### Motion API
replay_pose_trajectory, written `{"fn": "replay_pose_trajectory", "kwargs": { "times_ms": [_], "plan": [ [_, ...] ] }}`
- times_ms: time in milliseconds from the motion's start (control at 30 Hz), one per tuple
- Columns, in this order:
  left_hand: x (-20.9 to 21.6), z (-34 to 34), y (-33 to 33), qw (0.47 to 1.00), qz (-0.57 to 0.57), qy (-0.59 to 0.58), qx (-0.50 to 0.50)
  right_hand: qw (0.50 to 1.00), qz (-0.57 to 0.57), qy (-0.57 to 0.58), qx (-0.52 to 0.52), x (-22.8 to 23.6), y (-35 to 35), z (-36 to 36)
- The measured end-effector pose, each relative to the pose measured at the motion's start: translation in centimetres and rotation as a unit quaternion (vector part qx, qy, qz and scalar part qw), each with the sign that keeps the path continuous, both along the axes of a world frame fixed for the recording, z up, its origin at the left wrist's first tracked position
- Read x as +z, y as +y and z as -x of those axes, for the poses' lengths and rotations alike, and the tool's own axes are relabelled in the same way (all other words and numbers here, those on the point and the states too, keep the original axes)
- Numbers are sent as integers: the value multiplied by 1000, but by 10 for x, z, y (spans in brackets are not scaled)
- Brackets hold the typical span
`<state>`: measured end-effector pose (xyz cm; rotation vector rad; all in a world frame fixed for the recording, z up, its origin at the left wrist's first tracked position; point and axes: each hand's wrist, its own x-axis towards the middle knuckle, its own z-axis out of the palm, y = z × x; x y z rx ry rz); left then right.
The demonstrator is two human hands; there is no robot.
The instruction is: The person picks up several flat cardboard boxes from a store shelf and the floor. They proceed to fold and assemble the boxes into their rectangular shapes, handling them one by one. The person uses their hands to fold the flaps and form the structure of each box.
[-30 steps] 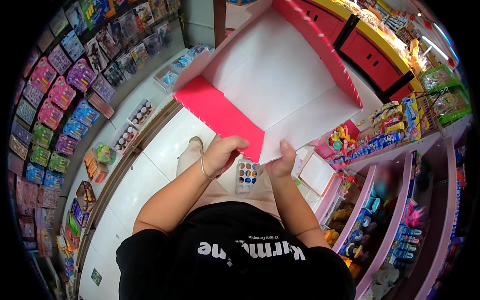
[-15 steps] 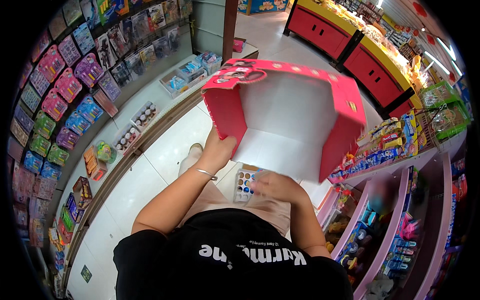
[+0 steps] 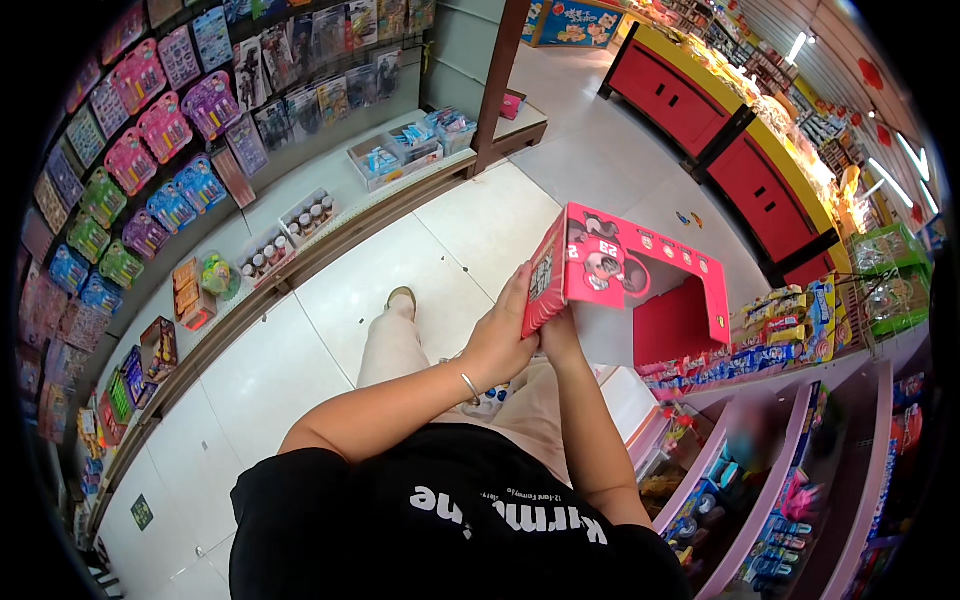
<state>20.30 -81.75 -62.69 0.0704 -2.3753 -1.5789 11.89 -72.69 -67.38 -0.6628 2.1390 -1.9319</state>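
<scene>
A pink cardboard display box (image 3: 672, 240) with a cartoon print and a cut-out front is held up before me, tilted to the right. Its inside is white and red, and no contents show. My left hand (image 3: 506, 335) presses along the box's left side with its fingers closed on it. Close beside it, my right hand (image 3: 562, 342) is at the box's lower left corner; the box hides its fingertips. Below my wrists, between my legs, a tray of small round coloured pieces (image 3: 492, 400) shows only in part.
On the left is a wall rack of carded toys (image 3: 165, 130) above a ledge with a clear bin (image 3: 395, 155) of packets. Pink shelves (image 3: 765, 470) of small goods stand close on my right. Red display counters (image 3: 660, 85) stand farther off.
The box has turned and come lower to the right, so its printed side now shows. My right hand has risen from beside the tray to the box, next to my left hand.
</scene>
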Motion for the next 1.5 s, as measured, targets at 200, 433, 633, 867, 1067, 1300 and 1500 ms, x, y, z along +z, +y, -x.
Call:
{"fn": "replay_pose_trajectory", "kwargs": {
  "times_ms": [200,433,633,867,1067,1300,1500],
  "plan": [
    [-14,8,-19,988,120,77,53,878,237,-384,159,28,8,-23],
    [-9,2,-9,995,-28,92,-13,909,284,-272,135,0,13,-19],
    [-11,2,11,989,-32,-6,-141,818,324,-468,79,-19,20,-7],
    [28,26,-11,973,-205,-27,-101,859,361,-311,188,27,-2,2],
    [49,24,-20,993,64,-42,-85,856,423,-226,192,43,0,5],
    [37,45,-38,973,119,-177,-84,832,344,-280,334,75,-13,39],
    [-7,43,-76,988,32,-136,-67,921,232,-313,6,4,2,68]
  ]
}}
